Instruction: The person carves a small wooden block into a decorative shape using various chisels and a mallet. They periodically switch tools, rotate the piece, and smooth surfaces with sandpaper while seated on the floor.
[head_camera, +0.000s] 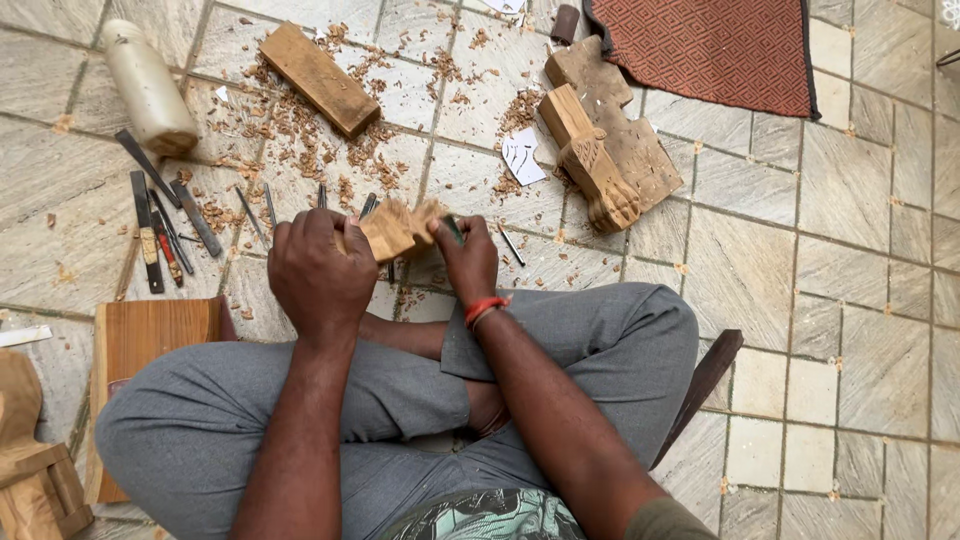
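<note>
Pale plastic bottle (148, 88) at 10 o'clock; chisels (160, 225) fanned below it on the stone tile floor (800, 250). Left hand (320, 270) closed tight around the small wood block (395, 230), held above the crossed legs, centre frame. Right hand (468, 262) pinched narrow on a thin tool at the block's edge. Block rough, partly shaped; shavings (330, 140) suggest much cutting done, detail left. Carved piece (598, 180) at 1 o'clock on a flat board (640, 150).

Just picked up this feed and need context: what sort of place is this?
Probably a floor-level woodcarving workspace: a row of chisels lies on the stone-tile floor, wood shavings are scattered about, and a carved wooden block rests nearby.
</note>
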